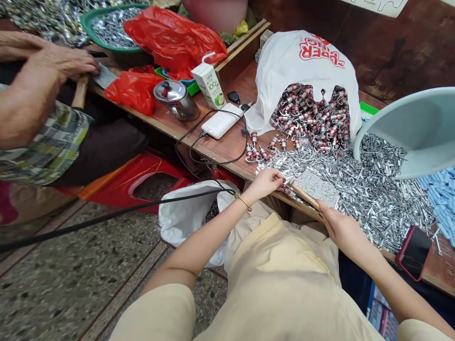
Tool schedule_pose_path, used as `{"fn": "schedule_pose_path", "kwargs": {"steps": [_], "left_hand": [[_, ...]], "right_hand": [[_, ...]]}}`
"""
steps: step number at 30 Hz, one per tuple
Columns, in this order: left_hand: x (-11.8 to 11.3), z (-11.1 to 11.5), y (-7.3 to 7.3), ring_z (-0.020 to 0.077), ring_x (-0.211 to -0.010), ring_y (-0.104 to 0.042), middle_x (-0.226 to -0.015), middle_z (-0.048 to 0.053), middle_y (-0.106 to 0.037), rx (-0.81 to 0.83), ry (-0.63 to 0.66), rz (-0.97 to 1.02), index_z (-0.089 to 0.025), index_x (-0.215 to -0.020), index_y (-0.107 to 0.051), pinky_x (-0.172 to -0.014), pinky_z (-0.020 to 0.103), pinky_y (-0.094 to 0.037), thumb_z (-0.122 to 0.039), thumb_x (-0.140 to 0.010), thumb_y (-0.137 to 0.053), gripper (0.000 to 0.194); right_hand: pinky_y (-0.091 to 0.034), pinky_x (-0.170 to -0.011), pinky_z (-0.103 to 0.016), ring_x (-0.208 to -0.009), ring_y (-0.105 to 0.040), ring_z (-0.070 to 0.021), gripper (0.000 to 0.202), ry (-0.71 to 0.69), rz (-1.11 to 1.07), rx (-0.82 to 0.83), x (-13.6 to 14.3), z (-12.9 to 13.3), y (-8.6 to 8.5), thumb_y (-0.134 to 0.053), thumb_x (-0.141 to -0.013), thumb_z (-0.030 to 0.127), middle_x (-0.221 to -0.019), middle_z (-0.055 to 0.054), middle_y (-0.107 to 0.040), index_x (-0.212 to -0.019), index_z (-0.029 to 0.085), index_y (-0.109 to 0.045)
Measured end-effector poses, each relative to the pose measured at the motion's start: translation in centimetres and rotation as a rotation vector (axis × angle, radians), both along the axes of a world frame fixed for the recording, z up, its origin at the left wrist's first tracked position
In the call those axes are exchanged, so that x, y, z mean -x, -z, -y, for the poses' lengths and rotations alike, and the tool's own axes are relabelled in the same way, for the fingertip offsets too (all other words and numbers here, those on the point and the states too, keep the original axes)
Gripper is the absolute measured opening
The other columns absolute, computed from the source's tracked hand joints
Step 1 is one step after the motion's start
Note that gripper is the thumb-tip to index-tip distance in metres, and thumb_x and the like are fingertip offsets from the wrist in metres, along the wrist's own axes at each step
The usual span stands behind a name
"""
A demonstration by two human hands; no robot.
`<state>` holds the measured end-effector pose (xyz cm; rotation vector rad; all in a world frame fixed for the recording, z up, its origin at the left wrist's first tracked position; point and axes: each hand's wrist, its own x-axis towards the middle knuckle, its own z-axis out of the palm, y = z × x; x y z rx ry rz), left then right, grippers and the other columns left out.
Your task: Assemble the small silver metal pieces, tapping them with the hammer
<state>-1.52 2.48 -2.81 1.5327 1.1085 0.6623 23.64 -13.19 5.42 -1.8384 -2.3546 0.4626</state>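
Observation:
My left hand (267,183), with a gold bracelet on the wrist, is closed in a pinch at the table's front edge; what its fingertips hold is too small to make out. My right hand (336,221) is wrapped round a wooden-handled tool (304,195). The tool's far end points at my left fingertips, and its head is unclear. Just behind it lies a speckled stone slab (317,187). Loose small silver metal parts (369,199) spread around the slab. Beyond my left hand, red-and-silver metal pieces with hooks (309,116) spill from a white plastic bag (272,71).
A tilted grey-blue tub (426,128) stands right, a phone (414,253) near the edge. Left are a power bank (222,123) with cables, a drink carton (209,84) and a metal mug (177,100). A co-worker's hands (57,71) hold a wooden-handled tool. A white sack (183,215) sits below.

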Motion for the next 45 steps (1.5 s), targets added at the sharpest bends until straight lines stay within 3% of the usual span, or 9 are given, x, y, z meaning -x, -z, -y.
{"fn": "schedule_pose_path", "kwargs": {"steps": [13,19,22,25,27,30,35,39,45], "left_hand": [[0.2,0.7,-0.6,0.0159,-0.065,-0.067,-0.070,0.003,-0.071,-0.018,0.008,0.034,-0.015,-0.075,-0.066,-0.061,0.024,-0.052,-0.018,-0.078,-0.061,0.007],[0.2,3.0,-0.1,0.0145,-0.073,-0.067,-0.080,0.003,-0.070,-0.023,-0.157,0.239,-0.016,-0.085,-0.064,-0.068,0.026,-0.056,-0.026,-0.082,-0.062,0.010],[-0.5,3.4,0.5,0.0130,-0.067,-0.065,-0.076,0.000,-0.065,0.057,-0.272,0.310,-0.018,-0.092,-0.061,-0.061,0.024,-0.058,-0.028,-0.079,-0.065,0.017],[-1.1,3.0,0.4,0.0138,-0.068,-0.066,-0.075,-0.002,-0.065,0.098,-0.324,0.351,-0.019,-0.095,-0.062,-0.060,0.025,-0.060,-0.030,-0.077,-0.068,0.022],[-1.5,2.7,0.1,0.0150,-0.073,-0.068,-0.080,0.001,-0.068,0.141,-0.325,0.380,-0.018,-0.086,-0.064,-0.065,0.027,-0.063,-0.033,-0.076,-0.069,0.019],[-1.8,2.5,-0.7,0.0166,-0.078,-0.071,-0.089,0.005,-0.074,0.253,-0.318,0.429,-0.015,-0.084,-0.070,-0.077,0.033,-0.065,-0.036,-0.076,-0.072,0.023],[-1.2,3.2,-1.4,0.0211,-0.095,-0.072,-0.106,0.010,-0.076,0.322,-0.228,0.497,-0.014,-0.107,-0.075,-0.095,0.041,-0.061,-0.037,-0.078,-0.075,0.036],[-0.5,3.8,-0.5,0.0203,-0.097,-0.071,-0.112,0.011,-0.075,0.141,-0.147,0.398,-0.017,-0.114,-0.075,-0.091,0.036,-0.061,-0.035,-0.078,-0.078,0.041],[-1.1,4.0,0.0,0.0181,-0.095,-0.067,-0.100,0.007,-0.070,-0.350,-0.168,0.124,-0.023,-0.104,-0.080,-0.087,0.034,-0.058,-0.023,-0.089,-0.066,0.020]], "right_hand": [[-0.053,-0.060,-0.030,-0.072,-0.070,-0.0225,0.046,0.028,-0.036,-0.106,-1.2,0.3,1.7,-0.035,-0.105,0.030,-0.097,-0.010,-0.074,-0.148,0.023,-0.049],[-0.036,-0.048,-0.026,-0.063,-0.060,-0.0168,0.044,0.250,0.246,-0.306,-2.7,1.9,3.6,-0.043,-0.103,0.029,-0.100,-0.009,-0.069,-0.146,0.028,-0.053],[-0.040,-0.055,-0.026,-0.079,-0.062,-0.0206,0.041,0.289,0.293,-0.341,-2.6,1.9,4.8,-0.046,-0.102,0.027,-0.114,-0.012,-0.067,-0.141,0.029,-0.058],[-0.050,-0.075,-0.036,-0.104,-0.058,-0.0296,0.036,0.252,0.265,-0.372,-3.7,0.4,4.6,-0.049,-0.101,0.030,-0.126,-0.015,-0.063,-0.134,0.026,-0.063],[-0.049,-0.086,-0.041,-0.105,-0.057,-0.0295,0.032,0.268,0.194,-0.427,-5.4,-1.3,3.9,-0.048,-0.101,0.030,-0.124,-0.015,-0.064,-0.127,0.023,-0.067],[-0.047,-0.086,-0.040,-0.097,-0.058,-0.0267,0.030,0.353,0.117,-0.454,-8.0,-4.6,3.0,-0.043,-0.102,0.025,-0.110,-0.013,-0.069,-0.115,0.021,-0.070],[-0.042,-0.081,-0.036,-0.095,-0.055,-0.0275,0.014,0.305,0.163,-0.233,-9.6,-9.3,4.2,-0.057,-0.093,0.020,-0.097,-0.011,-0.070,-0.093,0.019,-0.071],[-0.039,-0.075,-0.034,-0.093,-0.056,-0.0260,0.013,0.312,0.182,-0.193,-9.0,-10.0,5.2,-0.056,-0.092,0.017,-0.094,-0.009,-0.069,-0.089,0.019,-0.068],[-0.037,-0.070,-0.034,-0.091,-0.054,-0.0263,0.015,0.299,0.205,-0.224,-8.7,-9.6,5.3,-0.051,-0.092,0.020,-0.095,-0.011,-0.066,-0.090,0.019,-0.065]]}}
